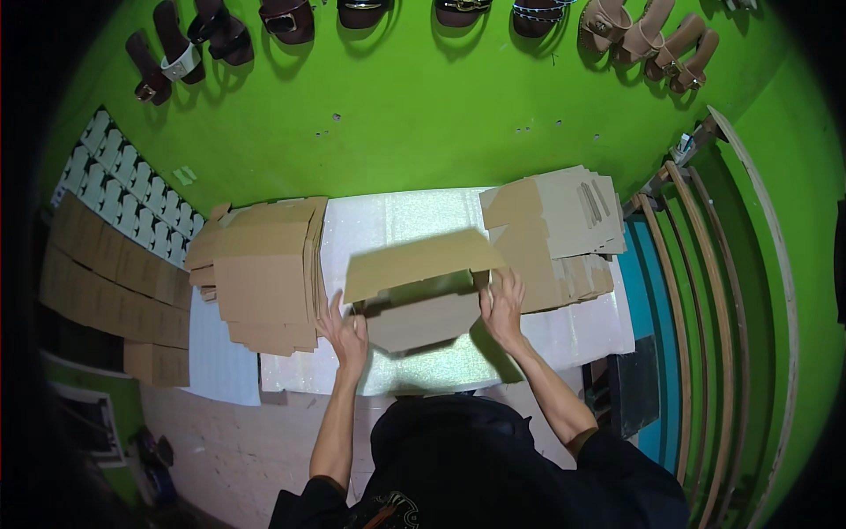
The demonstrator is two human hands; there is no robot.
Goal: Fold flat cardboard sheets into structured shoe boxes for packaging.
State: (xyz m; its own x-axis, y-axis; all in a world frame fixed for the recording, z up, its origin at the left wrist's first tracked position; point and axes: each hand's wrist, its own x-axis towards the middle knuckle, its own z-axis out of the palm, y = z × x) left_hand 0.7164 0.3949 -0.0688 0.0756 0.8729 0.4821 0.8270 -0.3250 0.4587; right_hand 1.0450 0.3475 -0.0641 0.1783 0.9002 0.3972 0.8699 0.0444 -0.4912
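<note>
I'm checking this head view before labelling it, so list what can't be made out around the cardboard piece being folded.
- Inside of the cardboard piece: hidden by its own raised flap.
- Left hand and right hand fingertips: tucked against the cardboard, so the grip is unclear.
- Sandals on the green wall: cut off by the top edge.
- Printing on the right stack of flat cardboard: too small.

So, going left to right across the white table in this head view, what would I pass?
Stack of flat cardboard pieces → left hand → cardboard box being folded → right hand → second stack of flat cardboard → curved wooden strips against the green wall.
</note>
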